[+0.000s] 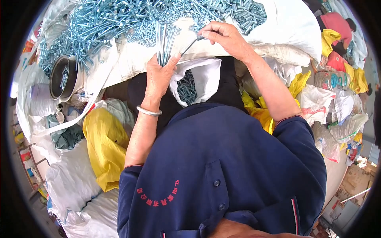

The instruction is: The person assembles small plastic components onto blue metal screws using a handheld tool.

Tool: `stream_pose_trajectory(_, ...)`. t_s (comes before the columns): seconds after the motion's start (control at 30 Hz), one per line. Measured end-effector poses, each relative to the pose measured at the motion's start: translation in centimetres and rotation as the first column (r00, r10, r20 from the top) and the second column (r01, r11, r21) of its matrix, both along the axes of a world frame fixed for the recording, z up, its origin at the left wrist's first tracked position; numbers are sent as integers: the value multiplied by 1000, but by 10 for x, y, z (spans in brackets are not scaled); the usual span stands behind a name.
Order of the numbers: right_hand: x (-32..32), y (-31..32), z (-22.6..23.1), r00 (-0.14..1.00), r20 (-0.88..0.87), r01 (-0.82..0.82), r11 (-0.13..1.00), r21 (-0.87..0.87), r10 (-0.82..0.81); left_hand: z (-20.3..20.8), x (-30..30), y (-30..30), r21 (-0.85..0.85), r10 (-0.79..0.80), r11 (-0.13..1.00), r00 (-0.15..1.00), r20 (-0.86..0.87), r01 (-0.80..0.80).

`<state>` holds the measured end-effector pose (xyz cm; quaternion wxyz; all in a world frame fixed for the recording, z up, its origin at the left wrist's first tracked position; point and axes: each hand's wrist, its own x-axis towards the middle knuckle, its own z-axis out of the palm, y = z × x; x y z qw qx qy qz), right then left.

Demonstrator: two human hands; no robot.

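1. Navy short-sleeved shirt (238,158) on the person lies nearest the camera, filling the lower middle.
2. Left hand (160,75), below a silvery bangle (149,111) on the wrist, is clamped round a bundle of long bolts (163,43); their shafts rise above the fingers, fanned slightly.
3. One slanting bolt (188,47) runs from the left thumb up to the right hand.
4. Right hand (230,39) has thumb and forefinger together, pinching a grey sleeve (199,37) at that bolt's upper end.
5. Beyond both hands, loose bolts (99,23), nuts (143,35) and metal sleeves (250,18) heap on a white-covered worktop (133,55).
6. Below, between the hands, a white bag (210,79) gapes, with metal hardware (187,88) inside.
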<state>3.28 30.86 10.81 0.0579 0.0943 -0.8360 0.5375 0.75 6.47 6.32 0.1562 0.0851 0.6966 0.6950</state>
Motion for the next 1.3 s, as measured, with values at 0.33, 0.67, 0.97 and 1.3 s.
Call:
stream_pose_trajectory(0.33,3,-21,-6,961,219,-177,984,25,168,0,1,-10,-300,-78,954,955,-288,-12)
stream_pose_trajectory(0.67,-64,1,-43,925,-371,228,658,717,84,-5,2,-11,-14,66,998,998,10,-66)
stream_pose_trajectory(0.97,-87,-1,-67,903,-405,281,517,809,143,-12,0,-22,11,127,992,986,108,-129)
stream_pose_trajectory(1.3,-95,-11,-62,970,-242,192,541,819,22,-16,-2,-26,69,159,982,969,189,-174)
